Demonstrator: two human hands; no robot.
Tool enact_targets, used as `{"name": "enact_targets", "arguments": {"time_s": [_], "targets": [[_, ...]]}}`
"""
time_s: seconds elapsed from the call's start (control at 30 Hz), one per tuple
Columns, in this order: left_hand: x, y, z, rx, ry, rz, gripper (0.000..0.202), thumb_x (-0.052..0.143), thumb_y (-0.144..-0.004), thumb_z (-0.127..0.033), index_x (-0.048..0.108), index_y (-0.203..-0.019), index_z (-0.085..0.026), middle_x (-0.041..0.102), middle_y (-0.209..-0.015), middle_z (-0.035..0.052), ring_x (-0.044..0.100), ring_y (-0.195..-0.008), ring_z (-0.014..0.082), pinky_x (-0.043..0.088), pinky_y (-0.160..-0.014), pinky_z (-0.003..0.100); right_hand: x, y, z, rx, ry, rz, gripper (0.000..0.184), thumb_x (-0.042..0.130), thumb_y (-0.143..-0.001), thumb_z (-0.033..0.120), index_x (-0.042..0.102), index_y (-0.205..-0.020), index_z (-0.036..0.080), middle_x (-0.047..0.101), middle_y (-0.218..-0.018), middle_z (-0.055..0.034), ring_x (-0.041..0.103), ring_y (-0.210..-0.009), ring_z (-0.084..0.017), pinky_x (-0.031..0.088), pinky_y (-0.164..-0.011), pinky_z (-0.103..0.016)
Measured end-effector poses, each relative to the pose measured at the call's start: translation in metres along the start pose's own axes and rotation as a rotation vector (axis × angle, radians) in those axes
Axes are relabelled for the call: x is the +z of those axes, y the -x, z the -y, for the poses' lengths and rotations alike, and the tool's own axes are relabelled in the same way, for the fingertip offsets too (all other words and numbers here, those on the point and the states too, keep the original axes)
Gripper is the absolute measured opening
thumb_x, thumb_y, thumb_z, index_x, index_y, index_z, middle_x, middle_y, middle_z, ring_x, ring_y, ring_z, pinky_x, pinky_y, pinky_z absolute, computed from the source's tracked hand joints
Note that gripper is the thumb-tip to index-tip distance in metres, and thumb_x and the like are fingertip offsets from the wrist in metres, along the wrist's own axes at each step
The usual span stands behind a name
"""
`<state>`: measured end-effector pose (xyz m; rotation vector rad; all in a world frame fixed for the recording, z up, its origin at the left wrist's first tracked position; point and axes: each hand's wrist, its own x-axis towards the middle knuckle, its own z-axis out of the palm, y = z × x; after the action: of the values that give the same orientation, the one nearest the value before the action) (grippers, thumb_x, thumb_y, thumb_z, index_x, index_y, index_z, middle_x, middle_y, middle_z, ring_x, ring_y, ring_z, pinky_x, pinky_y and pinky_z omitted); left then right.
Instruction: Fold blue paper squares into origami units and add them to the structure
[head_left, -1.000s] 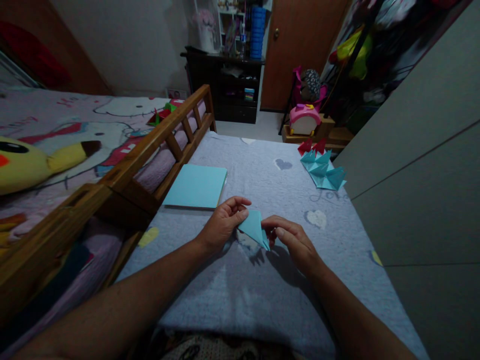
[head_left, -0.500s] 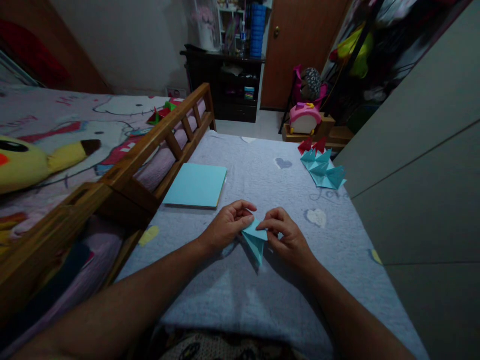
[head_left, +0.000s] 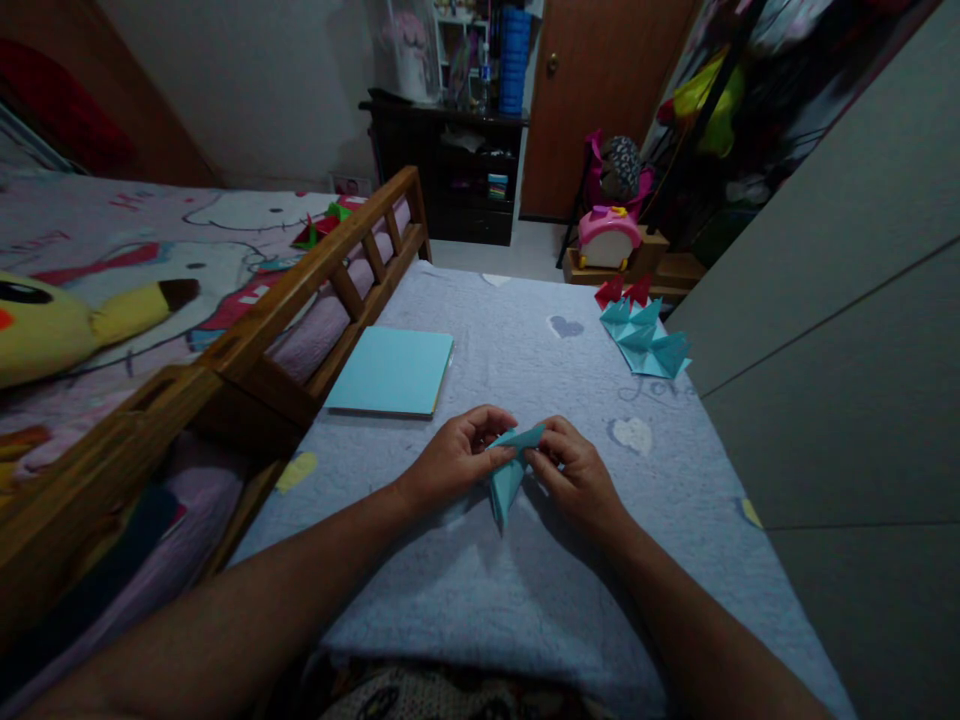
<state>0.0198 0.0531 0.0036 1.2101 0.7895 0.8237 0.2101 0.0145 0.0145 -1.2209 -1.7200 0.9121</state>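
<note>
Pinching a folded blue paper at frame centre, left hand and right hand seemingly press its top fold above the bed; paper stack lies upper left.

A home bedroom: wooden bed rail, cartoon bedsheet, plush toy.

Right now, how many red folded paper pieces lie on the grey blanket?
2: left red piece, right red piece, both behind the blue folded pile; more may hide beneath.
</note>
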Motion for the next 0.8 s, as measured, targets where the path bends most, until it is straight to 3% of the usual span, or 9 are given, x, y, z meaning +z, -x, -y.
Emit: {"name": "enact_targets", "arguments": {"time_s": [0.2,0.37,0.5,0.67,0.8], "targets": [[0.004,-0.001,-0.001,-0.033,0.047,-0.069,0.037,0.083,-0.073,-0.029,0.064,-0.102,-0.017,0.068,-0.089,0.0018,0.063,-0.077,0.0138,0.05,-0.072,0.025,0.003,0.0,-0.002,0.065,0.011,-0.038,0.006,0.06,-0.09,0.025,0.064,-0.086,0.022,0.055,-0.084,-0.001,0.052,-0.073,-0.015,0.042,-0.067,-0.03],[0.006,-0.001,-0.001,-0.069,0.058,-0.077,0.039,0.082,-0.072,-0.028,0.061,-0.103,-0.018,0.068,-0.084,0.0008,0.063,-0.072,0.0128,0.049,-0.068,0.024,0.007,0.0,-0.005,0.226,-0.073,-0.063,0.008,0.059,-0.088,0.029,0.06,-0.088,0.021,0.059,-0.078,0.0005,0.054,-0.068,-0.015,0.042,-0.064,-0.03],[0.005,-0.002,0.002,-0.069,0.003,-0.084,0.039,0.08,-0.073,-0.029,0.061,-0.105,-0.018,0.066,-0.081,0.0003,0.062,-0.071,0.0132,0.047,-0.065,0.023,0.01,0.0,-0.006,0.236,-0.09,-0.107,0.013,0.062,-0.083,0.029,0.053,-0.09,0.023,0.056,-0.075,0.0028,0.053,-0.066,-0.015,0.042,-0.063,-0.029],[0.005,-0.001,0.001,0.016,-0.299,-0.126,0.029,0.073,-0.079,-0.026,0.065,-0.106,-0.02,0.065,-0.079,-0.0006,0.059,-0.069,0.0145,0.042,-0.061,0.022,0.012,-0.001,-0.008,0.234,-0.056,-0.131,0.016,0.062,-0.08,0.028,0.049,-0.089,0.024,0.054,-0.072,0.004,0.052,-0.063,-0.015,0.04,-0.061,-0.028],[0.007,0.0,-0.002,0.121,-0.602,-0.205,0.026,0.07,-0.079,-0.021,0.068,-0.104,-0.023,0.064,-0.078,-0.0002,0.058,-0.072,0.0182,0.042,-0.067,0.027,0.014,-0.001,-0.01,0.205,0.094,-0.115,0.011,0.06,-0.082,0.024,0.049,-0.083,0.024,0.054,-0.069,0.0034,0.049,-0.061,-0.015,0.037,-0.06,-0.029]]}}
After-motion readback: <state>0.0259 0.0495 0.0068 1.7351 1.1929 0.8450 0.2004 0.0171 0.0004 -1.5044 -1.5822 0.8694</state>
